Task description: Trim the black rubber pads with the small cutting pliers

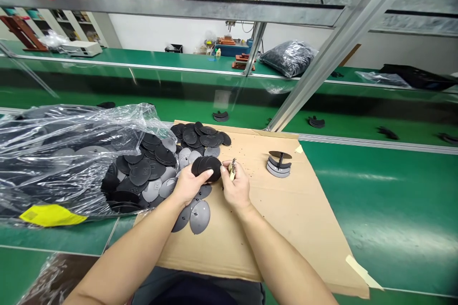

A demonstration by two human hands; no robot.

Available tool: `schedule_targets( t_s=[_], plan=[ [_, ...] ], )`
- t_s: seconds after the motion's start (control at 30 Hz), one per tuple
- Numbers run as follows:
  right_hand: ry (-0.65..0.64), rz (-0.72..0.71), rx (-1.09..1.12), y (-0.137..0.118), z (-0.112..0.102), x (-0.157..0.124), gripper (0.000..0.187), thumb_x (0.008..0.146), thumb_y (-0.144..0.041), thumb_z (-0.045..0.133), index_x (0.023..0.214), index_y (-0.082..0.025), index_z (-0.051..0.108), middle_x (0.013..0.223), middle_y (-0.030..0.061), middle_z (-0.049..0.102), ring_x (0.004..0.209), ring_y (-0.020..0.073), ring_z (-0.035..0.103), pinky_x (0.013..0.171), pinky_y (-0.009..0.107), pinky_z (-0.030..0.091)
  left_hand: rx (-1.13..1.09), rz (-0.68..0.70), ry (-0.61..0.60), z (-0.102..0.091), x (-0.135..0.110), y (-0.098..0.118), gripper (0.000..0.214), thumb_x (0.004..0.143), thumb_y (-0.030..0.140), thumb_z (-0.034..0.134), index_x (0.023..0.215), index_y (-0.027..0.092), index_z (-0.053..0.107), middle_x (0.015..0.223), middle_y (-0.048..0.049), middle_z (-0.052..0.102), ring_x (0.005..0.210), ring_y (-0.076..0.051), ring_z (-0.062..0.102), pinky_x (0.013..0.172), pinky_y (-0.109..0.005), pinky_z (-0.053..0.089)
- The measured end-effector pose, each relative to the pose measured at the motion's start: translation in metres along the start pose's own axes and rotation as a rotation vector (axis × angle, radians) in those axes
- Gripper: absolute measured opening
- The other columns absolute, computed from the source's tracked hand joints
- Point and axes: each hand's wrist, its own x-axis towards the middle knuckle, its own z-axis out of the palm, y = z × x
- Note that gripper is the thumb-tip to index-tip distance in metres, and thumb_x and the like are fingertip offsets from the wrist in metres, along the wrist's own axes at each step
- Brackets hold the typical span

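My left hand (188,184) is closed around a black round plastic disc (207,167), held just above a cardboard sheet (286,209). My right hand (235,186) is closed on a small pale tool (232,168) whose tip touches the disc's right edge. A heap of black and grey discs (157,171) spills from a clear plastic bag (64,152) to the left of my hands. Two grey discs (195,216) lie under my left wrist. A short stack of discs (279,164) stands on the cardboard to the right of my hands.
The cardboard lies on a green workbench (386,209). A green conveyor belt (350,116) behind it carries a few dark parts (221,116). A slanted aluminium post (332,52) rises at the back right. A black bag (289,57) sits on the far bench. A yellow label (50,215) lies at the bag's front.
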Motion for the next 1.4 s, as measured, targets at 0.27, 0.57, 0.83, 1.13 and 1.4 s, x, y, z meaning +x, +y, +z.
schedule_targets(
  t_s=[0.27, 0.57, 0.83, 1.13, 1.4],
  plan=[
    [-0.214, 0.001, 0.145, -0.003, -0.009, 0.008, 0.026, 0.082, -0.039, 0.062, 0.098, -0.018, 0.059, 0.087, 0.0029, 0.065, 0.077, 0.0164, 0.060, 0.074, 0.031, 0.050, -0.050, -0.053, -0.064, -0.002, -0.003, 0.003, 0.046, 0.063, 0.033, 0.081, 0.101, 0.012, 0.068, 0.095, -0.0100, 0.071, 0.082, -0.022, 0.068, 0.077, -0.039, 0.056],
    [-0.257, 0.317, 0.447, -0.006, -0.009, 0.010, 0.043, 0.058, -0.037, 0.082, 0.086, -0.019, 0.056, 0.071, -0.0017, 0.059, 0.060, 0.0124, 0.053, 0.056, 0.026, 0.048, -0.009, 0.031, -0.102, -0.007, 0.000, -0.002, 0.033, 0.065, 0.028, 0.080, 0.091, 0.011, 0.070, 0.092, -0.0096, 0.072, 0.085, -0.021, 0.067, 0.084, -0.036, 0.052],
    [-0.236, 0.313, 0.411, -0.007, -0.005, 0.011, 0.037, 0.060, -0.037, 0.081, 0.077, -0.019, 0.053, 0.061, -0.0061, 0.050, 0.053, 0.0090, 0.045, 0.052, 0.023, 0.042, -0.076, 0.009, -0.062, -0.004, 0.000, 0.000, 0.038, 0.061, 0.025, 0.083, 0.093, 0.011, 0.068, 0.091, -0.0075, 0.071, 0.083, -0.019, 0.066, 0.083, -0.035, 0.053],
    [-0.346, -0.059, 0.267, -0.004, -0.008, 0.002, 0.023, 0.083, -0.034, 0.063, 0.100, -0.019, 0.059, 0.088, 0.0036, 0.063, 0.076, 0.0159, 0.060, 0.072, 0.032, 0.052, -0.315, -0.333, -0.102, -0.010, 0.006, 0.012, 0.040, 0.071, 0.021, 0.076, 0.106, 0.017, 0.058, 0.083, -0.0025, 0.064, 0.058, -0.008, 0.060, 0.046, -0.015, 0.048],
    [-0.270, -0.397, 0.002, -0.008, -0.008, 0.003, 0.012, 0.088, -0.023, 0.054, 0.097, -0.022, 0.061, 0.096, 0.0073, 0.065, 0.091, 0.0199, 0.062, 0.083, 0.037, 0.052, -0.358, -0.383, -0.211, -0.012, 0.002, 0.009, 0.045, 0.071, 0.030, 0.077, 0.109, 0.014, 0.059, 0.074, -0.0006, 0.059, 0.056, -0.010, 0.060, 0.043, -0.017, 0.049]
  ],
)
